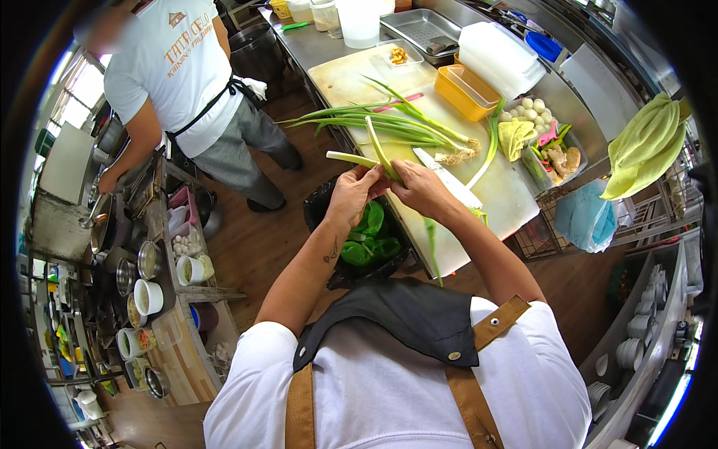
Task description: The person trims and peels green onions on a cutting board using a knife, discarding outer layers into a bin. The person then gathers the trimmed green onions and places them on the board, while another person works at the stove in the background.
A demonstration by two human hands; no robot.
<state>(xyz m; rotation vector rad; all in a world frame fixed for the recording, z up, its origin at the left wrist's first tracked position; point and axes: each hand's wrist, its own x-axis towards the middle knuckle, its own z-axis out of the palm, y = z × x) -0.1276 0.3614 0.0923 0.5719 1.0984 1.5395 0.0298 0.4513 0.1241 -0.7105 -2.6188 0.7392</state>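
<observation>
holding pale green stalks in narrowed fingers of left hand and right hand, seemingly pinched, by a cutting board and black-lined bin.

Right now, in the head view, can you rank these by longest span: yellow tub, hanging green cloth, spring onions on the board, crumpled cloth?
1. Spring onions
2. Hanging green cloth
3. Yellow tub
4. Crumpled cloth

That's apparent size only.

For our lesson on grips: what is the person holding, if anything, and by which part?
The left hand and right hand hold leek stalks partway along, with pale ends sticking out.
</observation>
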